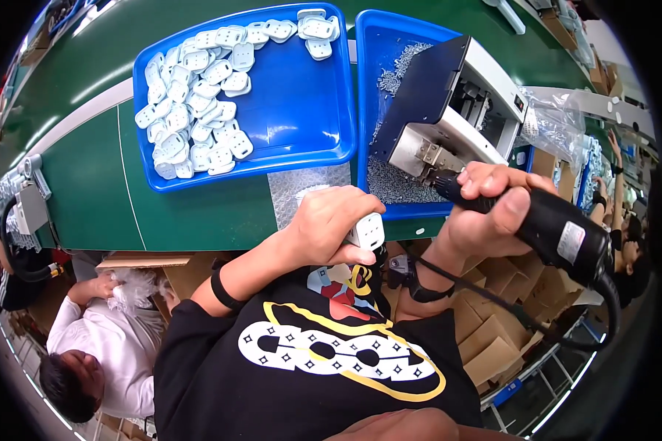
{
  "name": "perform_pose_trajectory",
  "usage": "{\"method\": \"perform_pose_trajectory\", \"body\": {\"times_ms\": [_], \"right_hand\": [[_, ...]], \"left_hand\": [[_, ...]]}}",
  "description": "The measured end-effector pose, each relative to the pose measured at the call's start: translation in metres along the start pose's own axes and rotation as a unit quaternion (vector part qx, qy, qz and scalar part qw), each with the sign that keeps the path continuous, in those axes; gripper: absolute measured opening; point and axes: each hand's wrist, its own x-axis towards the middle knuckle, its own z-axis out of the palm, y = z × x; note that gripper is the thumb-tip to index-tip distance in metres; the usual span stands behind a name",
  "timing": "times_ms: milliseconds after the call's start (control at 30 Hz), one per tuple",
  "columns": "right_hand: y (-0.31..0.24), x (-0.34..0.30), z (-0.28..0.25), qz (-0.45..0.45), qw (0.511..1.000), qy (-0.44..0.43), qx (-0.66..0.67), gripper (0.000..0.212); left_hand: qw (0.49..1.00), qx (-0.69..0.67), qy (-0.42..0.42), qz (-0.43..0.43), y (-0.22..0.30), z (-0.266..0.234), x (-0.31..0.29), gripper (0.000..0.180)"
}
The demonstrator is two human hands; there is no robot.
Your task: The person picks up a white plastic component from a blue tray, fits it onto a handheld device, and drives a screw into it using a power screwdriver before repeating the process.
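In my left hand (pixel 331 224) is a small white plastic casing (pixel 368 231) with dark screw holes, pinched between thumb and fingers in front of my chest. My right hand (pixel 493 209) wraps round a black electric screwdriver (pixel 563 228). Its tip reaches the metal outlet (pixel 432 158) of a screw feeder (pixel 449 95); whether a screw sits on the bit I cannot make out. The feeder stands tilted in a blue tray (pixel 362 73) with many loose screws (pixel 404 182). Left of it, a larger blue tray (pixel 301 140) holds a heap of similar white casings (pixel 198 95).
Bubble wrap (pixel 287 195) lies on the green table (pixel 88 198) before the large tray. The screwdriver's black cable (pixel 612 301) loops down at the right. Cardboard boxes (pixel 500 331) stand below the table edge. A person in white (pixel 118 345) handles clear plastic at the left.
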Motion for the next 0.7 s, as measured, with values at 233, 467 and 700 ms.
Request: {"method": "perform_pose_trajectory", "body": {"times_ms": [233, 467, 700], "right_hand": [[-0.044, -0.020, -0.018, 0.118, 0.971, -0.038, 0.202, 0.047], [-0.059, -0.008, -0.015, 0.004, 0.979, -0.068, 0.190, 0.051], [-0.006, -0.003, -0.006, -0.001, 1.000, -0.003, 0.015, 0.040]], "left_hand": [[0.999, 0.007, -0.004, 0.049, 0.000, -0.005, 0.003, 0.060], [0.999, 0.003, 0.019, 0.030, -0.001, 0.003, -0.002, 0.069], [1.000, -0.001, 0.017, 0.025, 0.000, 0.003, 0.000, 0.074]]}}
